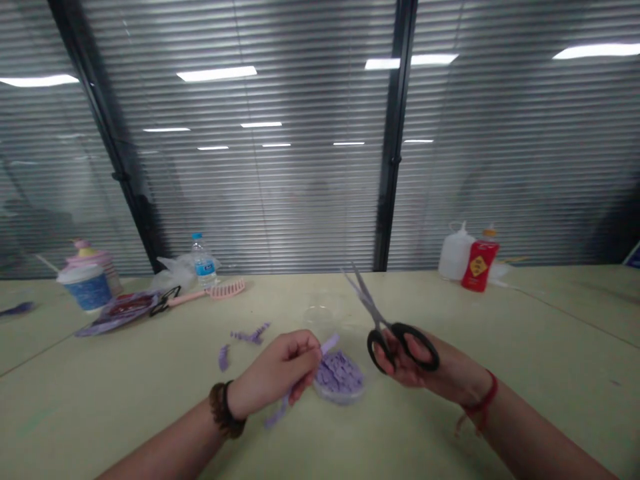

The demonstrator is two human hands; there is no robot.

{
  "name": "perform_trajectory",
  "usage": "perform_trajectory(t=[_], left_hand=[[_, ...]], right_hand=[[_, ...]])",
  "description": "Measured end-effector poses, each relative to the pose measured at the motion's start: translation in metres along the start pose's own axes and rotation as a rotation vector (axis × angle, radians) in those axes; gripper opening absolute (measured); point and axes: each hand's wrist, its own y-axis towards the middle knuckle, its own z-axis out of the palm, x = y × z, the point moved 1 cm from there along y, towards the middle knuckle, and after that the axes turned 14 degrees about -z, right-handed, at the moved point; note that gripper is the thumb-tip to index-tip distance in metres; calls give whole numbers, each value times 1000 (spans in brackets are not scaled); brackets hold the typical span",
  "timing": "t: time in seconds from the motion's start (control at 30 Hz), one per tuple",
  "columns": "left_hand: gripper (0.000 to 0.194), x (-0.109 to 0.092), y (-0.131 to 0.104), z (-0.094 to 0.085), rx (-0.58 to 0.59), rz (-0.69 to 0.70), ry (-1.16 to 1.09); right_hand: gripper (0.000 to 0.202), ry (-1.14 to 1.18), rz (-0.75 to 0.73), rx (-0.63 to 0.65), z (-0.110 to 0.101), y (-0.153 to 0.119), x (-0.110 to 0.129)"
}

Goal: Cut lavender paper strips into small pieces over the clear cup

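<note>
My left hand (293, 365) is closed on a thin purple strip (329, 344), whose ends stick out above and below the fingers. Beside that hand a clear bowl (343, 398) holds many small purple pieces (340, 372). My right hand (413, 360) has its fingers through the black handles of a pair of scissors (373, 307). The blades point up and away, slightly apart, with nothing between them. Several purple scraps (256, 334) lie on the table left of the bowl. A clear round lid or dish (319, 318) rests behind it.
At the back left stand a blue cup (89, 288), a pink container (103, 260) and a water bottle (204, 265), near a pink hairbrush (225, 289) and a purple bag (117, 313). A white bottle (455, 255) and a red bottle (480, 267) stand back right on the table (550, 347).
</note>
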Motion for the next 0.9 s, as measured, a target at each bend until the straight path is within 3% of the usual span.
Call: perform_trajectory(t=[0.07, 0.27, 0.43, 0.57, 0.67, 0.9], left_hand=[[28, 1, 7, 0, -89, 7, -15], [26, 26, 16, -6, -333, 53, -114], [26, 35, 11, -4, -340, 15, -256], [25, 33, 7, 1, -307, 1, -317], [25, 34, 6, 5, -249, -27, -296], [22, 41, 9, 10, -245, -72, -166]], right_hand=[[47, -61, 85, 120, 4, -7, -5], [29, -260, 259, 124, 11, -13, -24], [36, -429, 376, 156, 26, -12, -29], [42, -463, 364, 163, 35, -14, -33], [43, -453, 365, 181, 36, -14, -37], [43, -427, 383, 136, 31, -12, -47]])
